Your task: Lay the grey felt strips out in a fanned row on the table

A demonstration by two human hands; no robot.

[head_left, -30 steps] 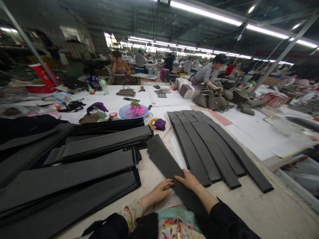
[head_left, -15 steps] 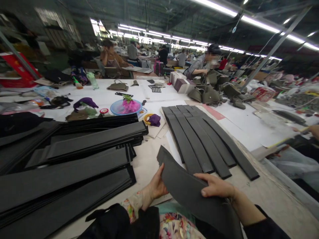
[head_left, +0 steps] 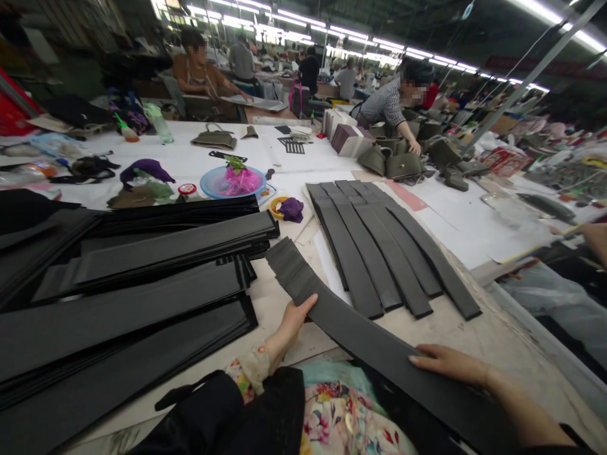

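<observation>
Stacked dark strips [head_left: 142, 284] lie squared at left, within reach. The left-hand grip [head_left: 294, 319] closes on the edge of a long strip [head_left: 360, 332], holding it clear of them; the right-hand grip [head_left: 450, 365] lies open on it, apparently steadying it. Fanned strips [head_left: 365, 253] lie separated farther right.

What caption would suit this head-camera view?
Left hand grips and right hand rests on a long, curved dark grey strip beside stacked matching strips.

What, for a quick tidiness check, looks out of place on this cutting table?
The dark grey strip bundle stands out. The left hand grips it and the right hand lies on it, slanting it over the table edge, unlike the stacked strips and fanned strips. Its far end splays in steps.
</observation>
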